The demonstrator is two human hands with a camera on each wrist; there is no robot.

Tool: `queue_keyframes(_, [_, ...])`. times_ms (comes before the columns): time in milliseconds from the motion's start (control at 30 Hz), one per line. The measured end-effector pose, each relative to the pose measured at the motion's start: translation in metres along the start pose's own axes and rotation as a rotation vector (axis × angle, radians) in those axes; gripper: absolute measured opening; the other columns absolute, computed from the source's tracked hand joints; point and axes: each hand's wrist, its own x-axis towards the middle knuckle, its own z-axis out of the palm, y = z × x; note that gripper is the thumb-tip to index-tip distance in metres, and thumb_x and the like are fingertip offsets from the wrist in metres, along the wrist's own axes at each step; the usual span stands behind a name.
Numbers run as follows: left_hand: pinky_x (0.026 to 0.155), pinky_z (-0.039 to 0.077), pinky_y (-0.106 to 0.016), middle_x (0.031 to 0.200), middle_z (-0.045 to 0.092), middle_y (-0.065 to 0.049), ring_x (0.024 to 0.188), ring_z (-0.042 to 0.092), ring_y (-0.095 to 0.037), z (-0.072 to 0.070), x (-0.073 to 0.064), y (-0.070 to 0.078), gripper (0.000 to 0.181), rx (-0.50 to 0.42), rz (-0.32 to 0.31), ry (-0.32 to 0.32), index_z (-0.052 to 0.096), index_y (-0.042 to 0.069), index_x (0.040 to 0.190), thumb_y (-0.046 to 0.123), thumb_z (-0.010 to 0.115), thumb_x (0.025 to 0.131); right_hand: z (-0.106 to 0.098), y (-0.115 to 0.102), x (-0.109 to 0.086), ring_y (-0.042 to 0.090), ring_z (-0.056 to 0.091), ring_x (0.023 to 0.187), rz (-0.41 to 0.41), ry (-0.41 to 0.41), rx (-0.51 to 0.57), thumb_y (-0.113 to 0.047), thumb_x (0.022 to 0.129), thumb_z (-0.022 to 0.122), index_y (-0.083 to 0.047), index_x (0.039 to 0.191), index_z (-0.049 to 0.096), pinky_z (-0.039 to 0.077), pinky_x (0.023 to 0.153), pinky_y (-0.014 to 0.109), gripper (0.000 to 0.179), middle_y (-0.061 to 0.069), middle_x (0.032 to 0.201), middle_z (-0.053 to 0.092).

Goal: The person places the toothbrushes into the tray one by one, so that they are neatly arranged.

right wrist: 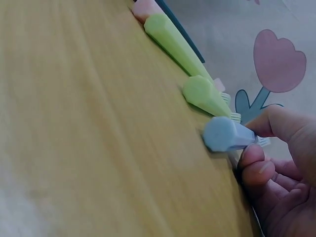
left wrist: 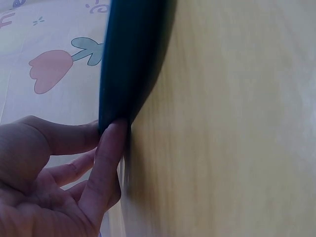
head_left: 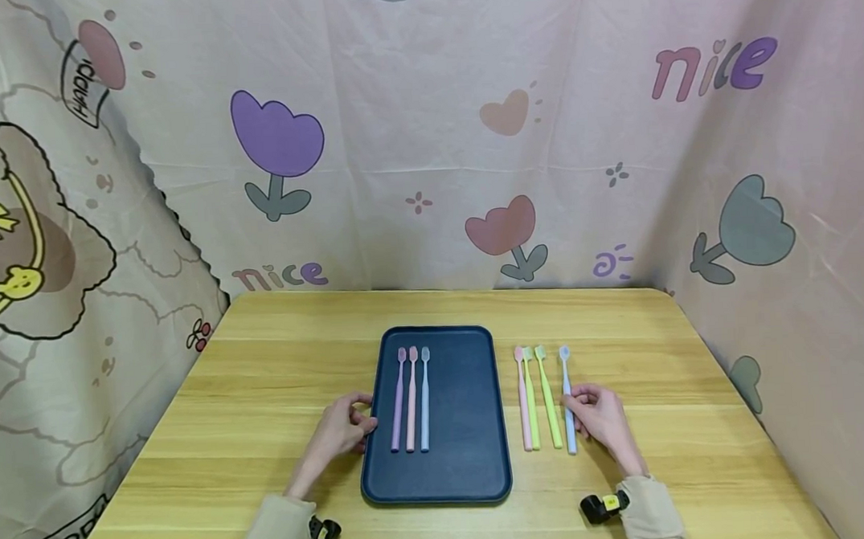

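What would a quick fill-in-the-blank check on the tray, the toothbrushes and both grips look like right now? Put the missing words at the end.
1. The pinched toothbrush in the right grip is ____.
2. In the head view, the left grip holds the dark blue tray at its ____ edge.
3. On that tray lie ____ toothbrushes.
4. Beside the tray, between the pink toothbrush and the pinched one, lie two toothbrushes coloured ____.

Missing words: blue; left; three; green.

Blue toothbrush [right wrist: 228, 134] partly behind right hand [right wrist: 289, 177]
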Motion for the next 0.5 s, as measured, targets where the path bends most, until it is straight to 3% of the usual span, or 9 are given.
queue_keyframes(500, [0.044, 0.052, -0.028, 0.071, 0.063, -0.010, 0.049, 0.057, -0.014, -0.0004, -0.0005, -0.0002, 0.037, -0.003, 0.003, -0.001, 0.053, 0.002, 0.115, 0.004, 0.063, 0.079, 0.0010, -0.0060, -0.0017, 0.014, 0.056, 0.048, -0.046, -0.055, 0.112, -0.020, 0.084, 0.060, 0.004, 0.100, 0.055, 0.053, 0.045, 0.032, 0.030, 0.009, 0.070, 0.060])
